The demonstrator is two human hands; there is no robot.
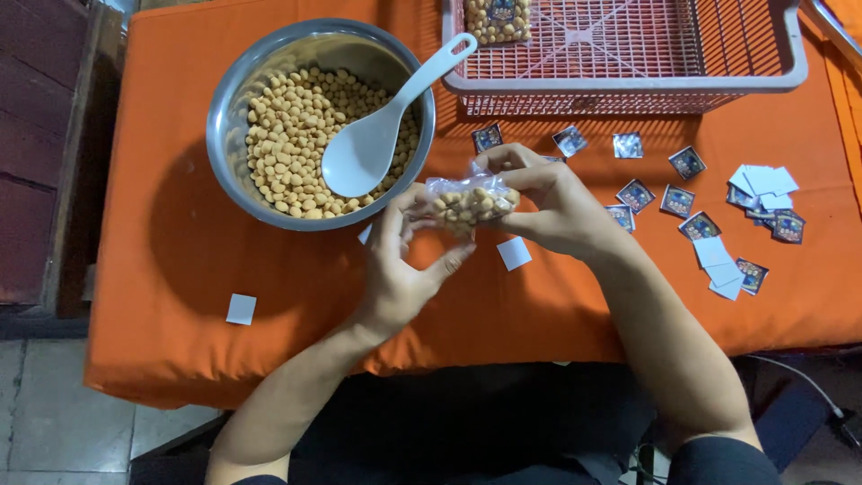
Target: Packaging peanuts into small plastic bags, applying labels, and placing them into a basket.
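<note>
A small clear plastic bag of tan round snacks (469, 203) is held between both hands above the orange tablecloth (180, 242). My left hand (404, 260) grips its left end with thumb and fingers. My right hand (548, 202) pinches the bag's top and right side. To the upper left stands a steel bowl (235, 99) full of the same tan snacks, with a white plastic spoon (373, 139) resting in it.
A pink plastic basket (628, 54) at the back holds one filled snack bag (496, 18). Several small square labels (687, 202) lie scattered to the right, with a small stack (763, 184). White squares (241, 308) lie on the cloth. Tiled floor shows at left.
</note>
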